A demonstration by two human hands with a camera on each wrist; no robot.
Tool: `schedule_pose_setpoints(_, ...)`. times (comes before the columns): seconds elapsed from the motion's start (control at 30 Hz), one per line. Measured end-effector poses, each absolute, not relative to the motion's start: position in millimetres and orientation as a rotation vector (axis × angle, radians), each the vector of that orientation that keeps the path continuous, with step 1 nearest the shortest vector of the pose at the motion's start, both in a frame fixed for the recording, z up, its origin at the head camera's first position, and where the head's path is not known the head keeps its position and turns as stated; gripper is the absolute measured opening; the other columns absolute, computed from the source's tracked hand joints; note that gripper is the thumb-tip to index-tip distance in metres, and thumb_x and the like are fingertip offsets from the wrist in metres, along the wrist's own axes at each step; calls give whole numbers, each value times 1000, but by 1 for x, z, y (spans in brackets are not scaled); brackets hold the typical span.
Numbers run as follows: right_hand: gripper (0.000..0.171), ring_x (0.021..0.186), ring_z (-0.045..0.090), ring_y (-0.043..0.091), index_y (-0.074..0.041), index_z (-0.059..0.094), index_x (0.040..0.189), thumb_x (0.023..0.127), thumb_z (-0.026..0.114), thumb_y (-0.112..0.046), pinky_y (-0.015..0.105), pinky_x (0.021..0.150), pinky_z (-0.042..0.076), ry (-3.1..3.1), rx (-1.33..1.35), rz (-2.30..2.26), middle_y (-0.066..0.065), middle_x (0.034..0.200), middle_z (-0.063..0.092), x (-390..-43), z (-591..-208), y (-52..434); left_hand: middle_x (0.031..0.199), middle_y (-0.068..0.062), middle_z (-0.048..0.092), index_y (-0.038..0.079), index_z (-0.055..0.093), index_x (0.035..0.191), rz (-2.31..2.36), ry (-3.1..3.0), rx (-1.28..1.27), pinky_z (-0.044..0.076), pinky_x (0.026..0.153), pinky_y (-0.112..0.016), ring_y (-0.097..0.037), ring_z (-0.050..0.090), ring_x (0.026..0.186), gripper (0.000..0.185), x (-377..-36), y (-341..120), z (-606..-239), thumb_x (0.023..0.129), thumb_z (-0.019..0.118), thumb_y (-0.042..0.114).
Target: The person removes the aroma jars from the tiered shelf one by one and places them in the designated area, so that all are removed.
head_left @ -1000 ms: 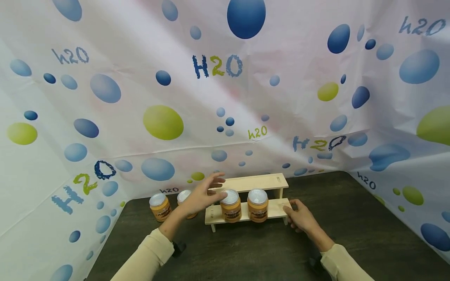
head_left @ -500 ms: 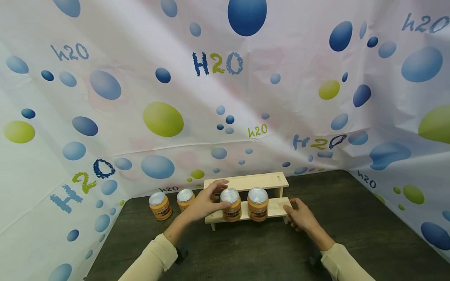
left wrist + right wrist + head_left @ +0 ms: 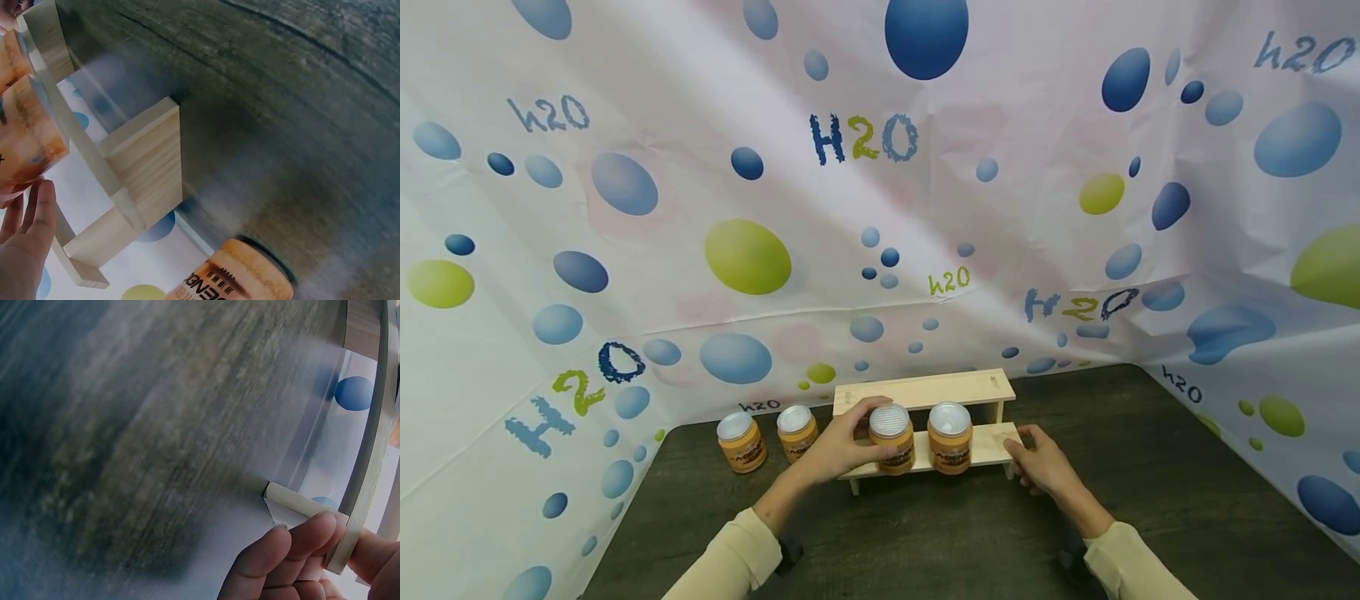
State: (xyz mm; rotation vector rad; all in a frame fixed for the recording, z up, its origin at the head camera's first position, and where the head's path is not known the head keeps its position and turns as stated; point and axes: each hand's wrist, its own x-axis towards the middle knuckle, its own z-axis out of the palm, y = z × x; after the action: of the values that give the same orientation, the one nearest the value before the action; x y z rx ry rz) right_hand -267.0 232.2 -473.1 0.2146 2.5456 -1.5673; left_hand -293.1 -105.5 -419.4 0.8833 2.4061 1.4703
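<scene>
A two-step pale wooden shelf (image 3: 987, 443) stands on the dark table. On its lower step are two orange jars with clear ribbed lids, a left jar (image 3: 892, 443) and a right jar (image 3: 951, 443). My left hand (image 3: 844, 443) holds the left jar from its left side, thumb across the front and fingers behind. In the left wrist view the fingers of my left hand (image 3: 25, 247) lie against this jar (image 3: 28, 134). My right hand (image 3: 1043, 462) pinches the right end of the lower step, thumb on top and fingers beneath, as the right wrist view also shows (image 3: 306, 556).
Two more orange jars, an outer jar (image 3: 742, 446) and an inner jar (image 3: 797, 432), stand on the table (image 3: 917, 542) left of the shelf. The upper step (image 3: 925, 388) rises behind the lower one. A white printed sheet (image 3: 850, 208) walls the back and sides.
My left hand has come in from the left and its fingers have closed around the left jar on the lower step. The right hand stays at the step's end.
</scene>
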Motion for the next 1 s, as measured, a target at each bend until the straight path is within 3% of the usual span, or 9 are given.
schedule_pose_setpoints(1.0, 52, 58, 53, 17, 2, 35, 145, 106, 50, -29, 31, 50, 45, 2533, 214, -1592, 6, 72, 58, -267, -474, 232, 142, -13, 49, 12, 29, 155, 1459, 2380, 872, 51, 104, -42, -32, 55, 130, 79, -294, -102, -428, 91, 76, 19)
